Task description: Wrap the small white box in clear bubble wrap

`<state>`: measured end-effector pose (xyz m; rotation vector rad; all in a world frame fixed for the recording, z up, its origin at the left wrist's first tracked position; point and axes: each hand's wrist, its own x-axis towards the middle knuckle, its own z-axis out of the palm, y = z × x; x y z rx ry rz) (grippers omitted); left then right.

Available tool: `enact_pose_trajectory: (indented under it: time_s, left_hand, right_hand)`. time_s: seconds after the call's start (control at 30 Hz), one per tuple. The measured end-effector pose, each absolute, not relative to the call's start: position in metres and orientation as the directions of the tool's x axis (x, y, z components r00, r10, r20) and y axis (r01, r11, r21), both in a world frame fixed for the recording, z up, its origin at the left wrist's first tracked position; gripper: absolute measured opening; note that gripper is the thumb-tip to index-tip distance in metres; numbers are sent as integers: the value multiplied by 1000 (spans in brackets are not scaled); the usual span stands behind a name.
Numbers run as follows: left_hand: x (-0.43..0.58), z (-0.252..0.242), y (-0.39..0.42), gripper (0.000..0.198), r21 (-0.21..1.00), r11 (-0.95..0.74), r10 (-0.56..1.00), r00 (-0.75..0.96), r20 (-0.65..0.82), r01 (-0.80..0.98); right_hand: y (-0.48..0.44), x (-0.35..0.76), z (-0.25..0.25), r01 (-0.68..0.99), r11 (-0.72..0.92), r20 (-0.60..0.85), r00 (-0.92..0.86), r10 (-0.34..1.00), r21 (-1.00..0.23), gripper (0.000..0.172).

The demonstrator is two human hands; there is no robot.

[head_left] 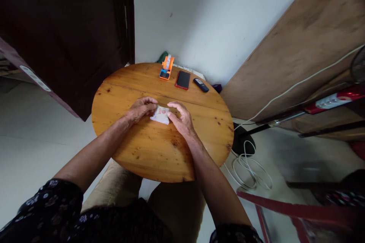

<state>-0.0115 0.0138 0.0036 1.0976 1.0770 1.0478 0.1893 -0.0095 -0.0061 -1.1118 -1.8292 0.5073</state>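
One small red-printed white packet [161, 115] lies on the knotty wooden table [154, 151] between the left hand [142, 108], fingers curled at its corner, grip impossible to tell, and the right hand [183, 119], fingers parted, thumb at its edge

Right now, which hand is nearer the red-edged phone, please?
Right: the right hand is in front of the phone, the left hand in front and farther left.

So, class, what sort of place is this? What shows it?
Probably a room in a home: a small wooden table stands by a white wall, near a dark door.
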Motion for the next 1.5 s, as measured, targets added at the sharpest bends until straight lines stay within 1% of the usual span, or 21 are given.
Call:
enact_pose_trajectory:
  time_s: [0.17,0.3,0.4,0.47,0.57,0.6,0.63,0.7,0.8,0.9,1.07,1.3,1.4,1.5]
  left_hand:
    - [-11,4,13,18,983,143,975,185,-121,-115]
    - [-9,3,12,19,981,141,973,204,-112,-134]
    - [-8,5,11,20,984,141,970,216,-115,-111]
    - [-8,6,11,18,987,140,968,223,-119,-80]
    - [-7,7,10,16,989,135,968,222,-119,-59]
    - [-7,7,10,15,989,133,968,220,-117,-58]
    - [-7,7,10,15,990,131,968,221,-115,-59]
    - [-8,5,11,16,989,128,969,223,-110,-69]
    - [-7,3,11,19,987,136,968,225,-113,-90]
    - [-8,3,11,21,982,142,972,205,-115,-123]
    - [-9,4,13,19,978,122,988,114,-104,-166]
    - [-5,3,11,16,978,157,976,176,-132,-135]
    - [-4,1,11,16,979,157,975,181,-132,-127]
    - [-4,-1,12,18,982,152,974,189,-129,-115]
  right_hand:
    - [-10,190,-6,466,497,453,-212,866,-732,24]
    - [-10,192,-6,489,524,466,-247,850,-697,24]
    - [-10,192,-6,518,548,464,-295,835,-657,27]
    - [-12,190,-6,570,560,467,-318,825,-601,30]
    - [-15,185,-4,684,569,491,-340,802,-456,30]
    - [-16,184,-3,705,571,498,-346,795,-421,30]
    - [-16,184,-2,707,575,505,-347,790,-413,29]
    - [-15,186,-2,659,583,530,-314,788,-476,29]
    - [-10,195,-3,534,565,561,-191,806,-630,27]
    - [-7,202,-6,475,542,550,-137,824,-693,21]
    - [-7,199,-6,461,523,502,-179,846,-717,16]
    - [-3,195,-9,435,528,476,-232,848,-729,18]
    - [0,197,-7,447,526,467,-243,850,-724,18]
    - [3,197,-2,485,535,461,-273,844,-692,17]
